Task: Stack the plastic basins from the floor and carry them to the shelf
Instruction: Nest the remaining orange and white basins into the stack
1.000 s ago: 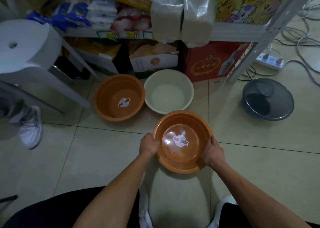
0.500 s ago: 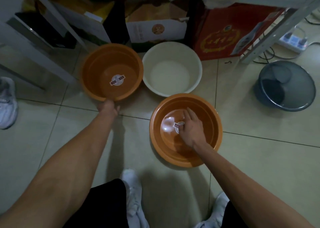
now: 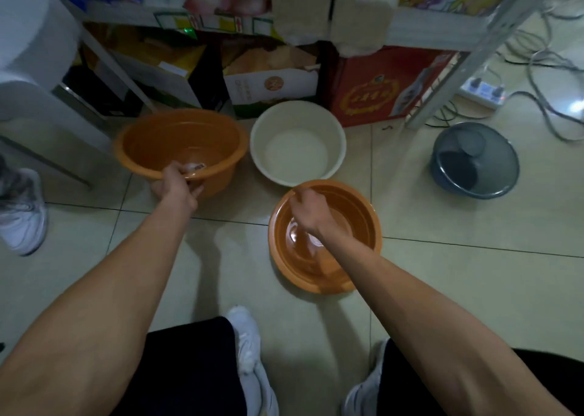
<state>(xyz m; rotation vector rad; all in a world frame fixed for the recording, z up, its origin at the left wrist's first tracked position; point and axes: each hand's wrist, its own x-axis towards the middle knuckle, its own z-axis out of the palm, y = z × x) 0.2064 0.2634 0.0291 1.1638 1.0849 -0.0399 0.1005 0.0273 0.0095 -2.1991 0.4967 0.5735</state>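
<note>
With the left hand (image 3: pixel 177 183) closed on the near rim of the tilted orange basin (image 3: pixel 180 147) beside the shelf, it should be lowered level into the floor basin (image 3: pixel 325 237), steadied by the right hand (image 3: pixel 308 212), whose grip cannot be told.

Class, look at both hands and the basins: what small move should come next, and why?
Probably swing the tilted orange basin, gripped at its near rim by the left hand, over into the near orange basin, which the right hand reaches into.

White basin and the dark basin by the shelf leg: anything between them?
Head view: only bare floor tiles between white basin and dark basin.
</note>
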